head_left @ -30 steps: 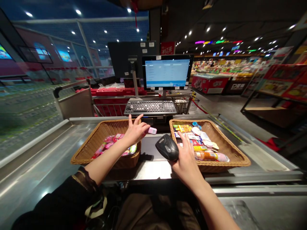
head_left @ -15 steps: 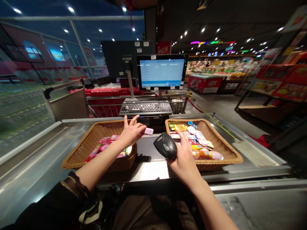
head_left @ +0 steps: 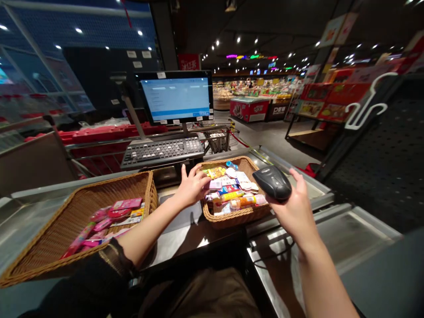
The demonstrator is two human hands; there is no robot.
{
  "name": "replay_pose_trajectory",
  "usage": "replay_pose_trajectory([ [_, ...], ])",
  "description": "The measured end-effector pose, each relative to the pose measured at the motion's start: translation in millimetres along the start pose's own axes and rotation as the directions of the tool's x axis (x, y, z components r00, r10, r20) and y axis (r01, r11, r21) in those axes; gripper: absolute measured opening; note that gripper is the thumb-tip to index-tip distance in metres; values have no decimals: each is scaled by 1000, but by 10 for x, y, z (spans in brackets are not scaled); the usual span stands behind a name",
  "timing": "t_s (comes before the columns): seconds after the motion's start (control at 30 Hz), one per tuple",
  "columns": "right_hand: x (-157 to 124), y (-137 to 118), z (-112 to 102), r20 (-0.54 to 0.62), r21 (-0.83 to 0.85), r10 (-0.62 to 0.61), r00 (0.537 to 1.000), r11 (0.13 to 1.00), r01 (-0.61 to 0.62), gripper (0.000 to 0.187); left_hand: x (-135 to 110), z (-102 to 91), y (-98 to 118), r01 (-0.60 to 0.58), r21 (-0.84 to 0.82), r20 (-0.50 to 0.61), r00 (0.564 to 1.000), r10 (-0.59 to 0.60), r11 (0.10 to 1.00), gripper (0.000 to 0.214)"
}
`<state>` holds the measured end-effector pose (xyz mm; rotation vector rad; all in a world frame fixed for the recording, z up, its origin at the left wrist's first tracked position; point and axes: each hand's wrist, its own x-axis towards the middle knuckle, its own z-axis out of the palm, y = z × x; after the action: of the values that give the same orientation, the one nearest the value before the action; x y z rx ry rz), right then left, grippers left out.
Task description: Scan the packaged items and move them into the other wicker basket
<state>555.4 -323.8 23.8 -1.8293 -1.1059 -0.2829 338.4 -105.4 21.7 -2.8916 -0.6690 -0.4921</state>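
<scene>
My left hand is over the near-left side of the right wicker basket, its fingers closed on a small pale pink bottle. Packs and tubes in mixed colours lie beneath, among them an orange bottle and a yellow tube. Gripped in my right hand is a black barcode scanner, held up at the right side of that basket. To the left stands another wicker basket with mostly pink goods, such as a pink pack.
A black keyboard and a lit monitor stand behind the baskets. Beyond them are red crates and a shopping trolley. White hooks hang on a dark panel at right. A metal counter edge runs along the right.
My left hand has carried the pale pink bottle rightward from between the baskets to the right basket. The scanner has shifted right with my right hand. The view has turned right.
</scene>
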Motion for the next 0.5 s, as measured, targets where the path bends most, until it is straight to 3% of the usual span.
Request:
replay_pose_trajectory([
  [0.23, 18, 280, -178, -60, -19, 21, 998, 1000, -23, 30, 375, 368, 500, -21, 3, 132, 991, 20, 1000, 23],
  [0.5, 1, 391, -283, -69, -33, 27, 997, 999, -29, 31, 491, 679, 556, 76, 62, 166, 982, -85, 995, 20],
])
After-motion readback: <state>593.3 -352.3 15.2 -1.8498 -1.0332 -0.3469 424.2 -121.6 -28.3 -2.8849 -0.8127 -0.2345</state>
